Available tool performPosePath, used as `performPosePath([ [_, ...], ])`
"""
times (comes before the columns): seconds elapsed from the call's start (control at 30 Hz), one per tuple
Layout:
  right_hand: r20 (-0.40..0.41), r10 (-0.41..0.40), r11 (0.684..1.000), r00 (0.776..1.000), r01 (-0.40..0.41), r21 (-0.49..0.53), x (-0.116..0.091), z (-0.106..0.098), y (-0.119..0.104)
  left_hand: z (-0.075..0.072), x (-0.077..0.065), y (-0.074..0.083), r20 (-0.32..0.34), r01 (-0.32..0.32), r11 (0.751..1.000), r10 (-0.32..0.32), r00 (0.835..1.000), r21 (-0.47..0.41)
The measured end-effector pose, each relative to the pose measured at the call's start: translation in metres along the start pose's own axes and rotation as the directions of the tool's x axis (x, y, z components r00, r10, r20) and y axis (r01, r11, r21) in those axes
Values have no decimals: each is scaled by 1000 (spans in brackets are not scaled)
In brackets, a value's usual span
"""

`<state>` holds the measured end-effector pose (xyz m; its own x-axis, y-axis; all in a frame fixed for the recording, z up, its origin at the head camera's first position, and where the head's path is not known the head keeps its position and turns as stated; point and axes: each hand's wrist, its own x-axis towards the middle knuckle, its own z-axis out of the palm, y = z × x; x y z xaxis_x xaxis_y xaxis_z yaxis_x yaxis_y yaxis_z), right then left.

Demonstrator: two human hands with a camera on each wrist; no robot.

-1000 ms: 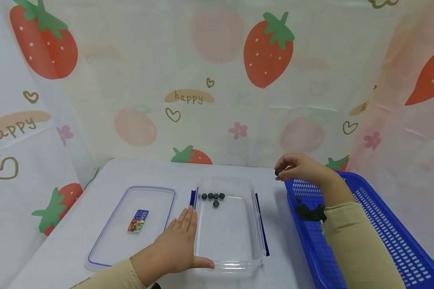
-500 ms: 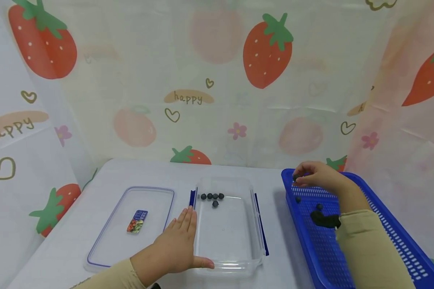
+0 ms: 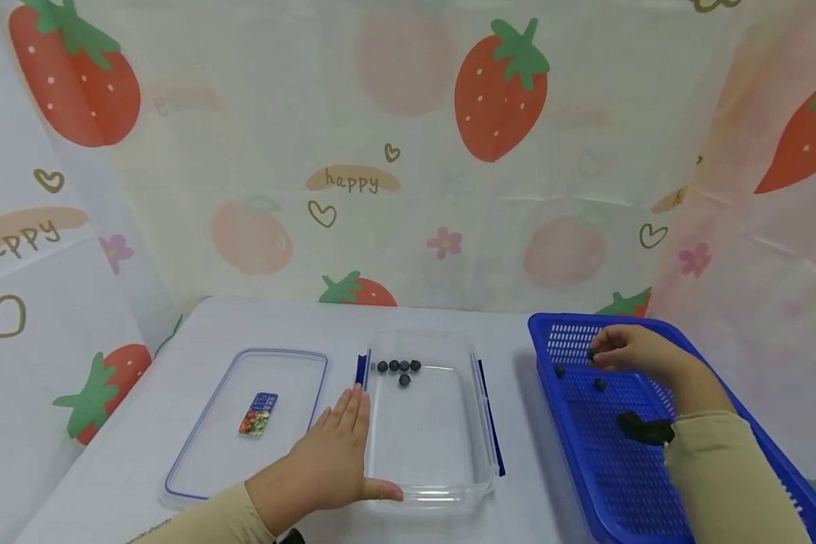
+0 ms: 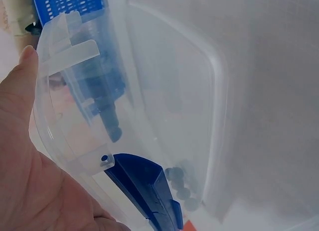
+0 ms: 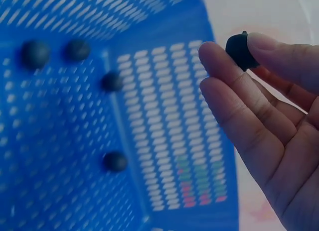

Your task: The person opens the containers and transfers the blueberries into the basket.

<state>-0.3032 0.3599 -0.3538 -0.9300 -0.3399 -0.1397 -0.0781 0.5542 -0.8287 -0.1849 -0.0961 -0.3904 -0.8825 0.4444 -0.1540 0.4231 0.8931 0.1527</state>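
In the head view, the left hand (image 3: pixel 319 461) lies along the left side of a clear container (image 3: pixel 425 453), its fingers straight and its thumb extended over the near rim. Inside the container, toward the far end, four dark balls (image 3: pixel 399 366) form a row, with a fifth just in front. A clear lid (image 3: pixel 207 453) with a printed label (image 3: pixel 258 414) lies left of the container on the white tabletop (image 3: pixel 530 514). To the right, the right hand (image 3: pixel 635 353) is above a blue basket (image 3: pixel 625 483), pinching a small dark ball (image 3: pixel 592 353).

In the left wrist view, the left palm and thumb are against the clear wall, near a blue latch (image 4: pixel 144 188); the balls behind the plastic are blurred.

In the right wrist view, thumb and fingers clamp the dark ball, while four more sit apart in the perforated basket.
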Motion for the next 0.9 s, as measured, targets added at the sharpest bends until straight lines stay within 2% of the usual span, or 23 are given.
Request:
performPosePath([
  [0.13, 4, 36, 999, 999, -36, 21, -5, -3, 12, -1, 0, 0, -4, 3, 1000, -3, 1000, 6],
  [0.5, 55, 141, 990, 988, -141, -7, -8, -1, 38, -1, -1, 1, -8, 7, 1000, -7, 1000, -7],
  [0.67, 60, 207, 978, 976, -205, -35, -12, -1, 43, -1, 0, 1, -14, 5, 1000, -6, 1000, -5],
  [0.9, 64, 217, 976, 974, -216, -27, -15, -2, 44, -2, -1, 1, -10, 4, 1000, -4, 1000, -6],
])
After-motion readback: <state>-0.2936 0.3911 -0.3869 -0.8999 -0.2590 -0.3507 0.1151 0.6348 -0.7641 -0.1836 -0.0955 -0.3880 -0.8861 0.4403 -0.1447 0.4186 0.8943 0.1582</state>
